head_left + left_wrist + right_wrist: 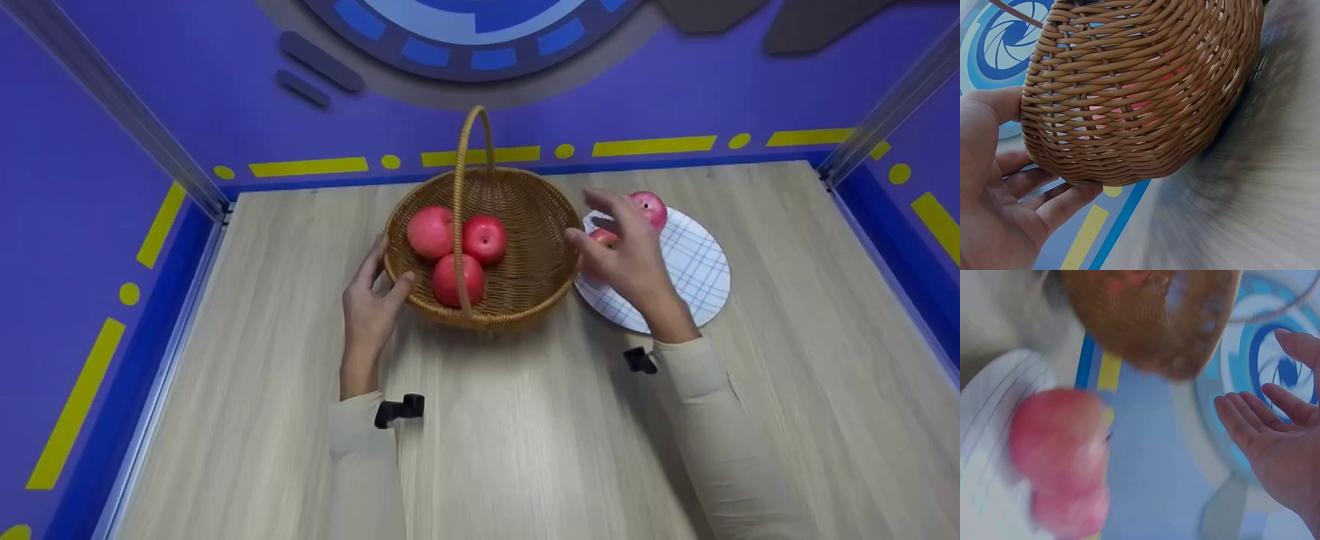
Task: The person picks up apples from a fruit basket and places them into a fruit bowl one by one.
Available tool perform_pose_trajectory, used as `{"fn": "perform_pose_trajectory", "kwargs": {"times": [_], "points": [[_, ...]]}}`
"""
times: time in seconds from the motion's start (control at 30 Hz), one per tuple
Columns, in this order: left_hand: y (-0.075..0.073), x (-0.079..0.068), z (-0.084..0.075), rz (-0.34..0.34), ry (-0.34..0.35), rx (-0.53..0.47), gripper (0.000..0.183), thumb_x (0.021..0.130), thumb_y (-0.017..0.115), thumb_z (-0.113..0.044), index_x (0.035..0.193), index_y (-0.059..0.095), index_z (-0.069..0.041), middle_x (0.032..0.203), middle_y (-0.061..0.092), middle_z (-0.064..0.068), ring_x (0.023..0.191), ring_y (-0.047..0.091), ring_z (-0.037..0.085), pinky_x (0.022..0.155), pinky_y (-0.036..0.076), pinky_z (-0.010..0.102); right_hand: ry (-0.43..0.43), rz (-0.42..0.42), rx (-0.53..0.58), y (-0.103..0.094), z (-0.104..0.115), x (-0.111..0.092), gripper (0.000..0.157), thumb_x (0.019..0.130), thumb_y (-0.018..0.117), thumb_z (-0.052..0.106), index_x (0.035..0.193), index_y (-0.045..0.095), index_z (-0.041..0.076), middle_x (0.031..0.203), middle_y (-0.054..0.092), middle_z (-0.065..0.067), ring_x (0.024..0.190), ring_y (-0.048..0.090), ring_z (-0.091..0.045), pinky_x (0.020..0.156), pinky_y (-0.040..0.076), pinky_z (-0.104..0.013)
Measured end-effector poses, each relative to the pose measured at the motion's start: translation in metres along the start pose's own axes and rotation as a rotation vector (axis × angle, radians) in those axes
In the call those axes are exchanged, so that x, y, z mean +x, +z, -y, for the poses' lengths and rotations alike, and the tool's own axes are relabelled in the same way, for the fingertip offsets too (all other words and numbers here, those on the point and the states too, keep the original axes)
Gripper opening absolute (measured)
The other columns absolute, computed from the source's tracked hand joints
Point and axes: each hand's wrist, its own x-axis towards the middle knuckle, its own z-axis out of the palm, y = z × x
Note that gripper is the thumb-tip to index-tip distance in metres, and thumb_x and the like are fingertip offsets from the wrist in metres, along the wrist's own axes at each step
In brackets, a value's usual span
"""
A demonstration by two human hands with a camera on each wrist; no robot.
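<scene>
A brown wicker basket (pixel 529 281) with a tall hoop handle (pixel 459 187) stands at the back middle of the table. Inside its left half lie three red apples (pixel 458 280). My left hand (pixel 371 304) grips the basket's left side, thumb toward the near rim and fingers along the outer wall, as the left wrist view also shows. Over the round white plate with blue checks (pixel 697 255), close to the basket's right rim, is my right hand (pixel 630 259), holding nothing, fingers apart. On the plate sit two apples, one at the back (pixel 649 210) and one partly hidden behind the hand (pixel 604 238).
The light wood table (pixel 495 435) runs up to a blue-purple back wall (pixel 652 97) with yellow marks. Side panels and metal corner posts (pixel 127 97) bound it left and right. A black wrist camera (pixel 400 409) sits at each sleeve cuff.
</scene>
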Motion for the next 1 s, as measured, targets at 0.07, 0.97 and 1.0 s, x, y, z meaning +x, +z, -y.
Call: {"fn": "perform_pose_trajectory", "kwargs": {"times": [0.07,0.97,1.0], "points": [[0.0,0.0,0.0,0.001,0.006,0.0,0.068,0.097,0.074,-0.014,0.16,0.048,-0.008,0.166,0.043,0.006,0.146,0.046,0.032,0.116,0.042,0.058,-0.048,0.044,-0.024,0.011,0.006,0.007,0.054,0.093,0.083,0.005,0.142,0.062,-0.005,0.137,0.064,-0.021,0.125,0.064,-0.033,0.103,0.056,-0.043],[0.005,0.001,-0.009,0.019,0.058,0.018,0.068,0.096,0.077,-0.007,0.158,0.052,-0.009,0.165,0.045,0.004,0.146,0.047,0.025,0.104,0.054,0.051,0.005,0.252,-0.177,0.056,-0.015,0.006,0.059,0.094,0.084,0.015,0.145,0.059,-0.002,0.137,0.061,-0.02,0.12,0.064,-0.036,0.102,0.055,-0.046],[0.005,0.001,-0.01,0.02,0.07,0.024,0.068,0.095,0.077,-0.007,0.158,0.052,-0.008,0.165,0.045,0.004,0.146,0.047,0.025,0.102,0.055,0.051,0.01,0.254,-0.184,0.056,-0.016,0.004,0.06,0.094,0.084,0.015,0.145,0.059,-0.002,0.137,0.061,-0.02,0.119,0.064,-0.035,0.101,0.056,-0.045]]}}
